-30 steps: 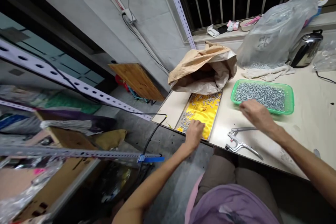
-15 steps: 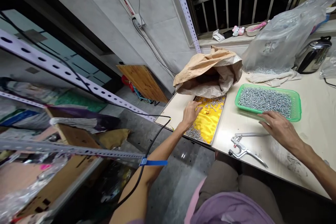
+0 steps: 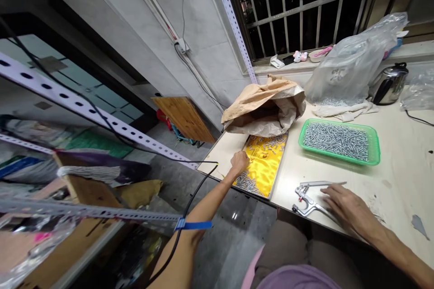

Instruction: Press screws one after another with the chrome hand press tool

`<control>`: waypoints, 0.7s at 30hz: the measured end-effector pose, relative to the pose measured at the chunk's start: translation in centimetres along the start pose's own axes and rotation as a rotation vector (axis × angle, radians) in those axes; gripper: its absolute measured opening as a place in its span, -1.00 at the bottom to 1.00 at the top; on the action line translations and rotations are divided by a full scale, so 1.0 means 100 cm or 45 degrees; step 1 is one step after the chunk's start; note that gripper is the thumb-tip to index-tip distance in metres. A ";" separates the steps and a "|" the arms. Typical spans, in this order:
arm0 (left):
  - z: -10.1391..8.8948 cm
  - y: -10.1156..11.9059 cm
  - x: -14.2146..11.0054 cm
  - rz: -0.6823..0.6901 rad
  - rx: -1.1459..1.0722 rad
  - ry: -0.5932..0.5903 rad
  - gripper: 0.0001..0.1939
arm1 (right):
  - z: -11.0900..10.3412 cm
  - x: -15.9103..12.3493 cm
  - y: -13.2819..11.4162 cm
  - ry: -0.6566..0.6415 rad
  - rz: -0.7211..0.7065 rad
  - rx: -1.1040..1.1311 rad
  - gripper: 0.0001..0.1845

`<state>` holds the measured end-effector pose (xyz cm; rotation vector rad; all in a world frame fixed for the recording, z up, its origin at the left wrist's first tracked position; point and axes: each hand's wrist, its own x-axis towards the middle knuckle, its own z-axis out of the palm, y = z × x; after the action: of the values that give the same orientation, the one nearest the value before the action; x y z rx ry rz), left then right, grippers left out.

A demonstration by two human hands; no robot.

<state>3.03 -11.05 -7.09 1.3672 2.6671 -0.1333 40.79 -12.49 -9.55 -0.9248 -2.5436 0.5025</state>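
My left hand (image 3: 239, 161) is at the left edge of a flat tray lined with shiny yellow cloth (image 3: 264, 167). Its fingers are curled in, and whatever they may hold is hidden. Small silvery metal pins (image 3: 249, 184) lie heaped at the tray's near left corner, and others are scattered at its far end. Over the handles of metal hand pliers (image 3: 309, 207), my right hand (image 3: 346, 205) hovers or rests with its fingers stretched out; I cannot tell if it touches them. Its palm faces down.
A green plastic basket (image 3: 375, 146) full of metal pins stands beyond the right hand. Behind the tray slumps an open brown paper sack (image 3: 267, 104). A clear plastic bag (image 3: 342, 72), a cloth (image 3: 349, 110) and a kettle (image 3: 389, 83) line the back. A black cable (image 3: 195, 189) hangs by the left arm.
My left hand has drawn back from over the yellow cloth to the tray's left edge, its fingers now curled. My right hand has moved from the green basket's near edge to the pliers.
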 end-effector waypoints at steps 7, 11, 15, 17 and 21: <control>0.012 0.026 -0.049 0.330 -0.731 -0.135 -0.80 | 0.010 -0.017 -0.012 -0.275 0.090 -0.124 -0.76; 0.039 0.064 -0.106 0.412 -1.099 -0.596 -0.72 | 0.009 -0.014 -0.018 -0.412 0.106 -0.188 -0.78; 0.056 0.086 -0.134 0.364 -1.055 -0.670 -0.72 | 0.012 -0.012 -0.020 -0.449 0.156 -0.262 -0.78; 0.059 0.089 -0.135 0.353 -0.994 -0.662 -0.72 | 0.014 -0.013 -0.019 -0.452 0.160 -0.274 -0.76; 0.058 0.089 -0.133 0.384 -0.868 -0.635 -0.72 | 0.015 -0.014 -0.018 -0.441 0.167 -0.272 -0.77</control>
<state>18.41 -17.31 -10.76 1.2577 1.8187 0.3813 40.12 -14.96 -10.39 -1.1752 -2.9051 0.4699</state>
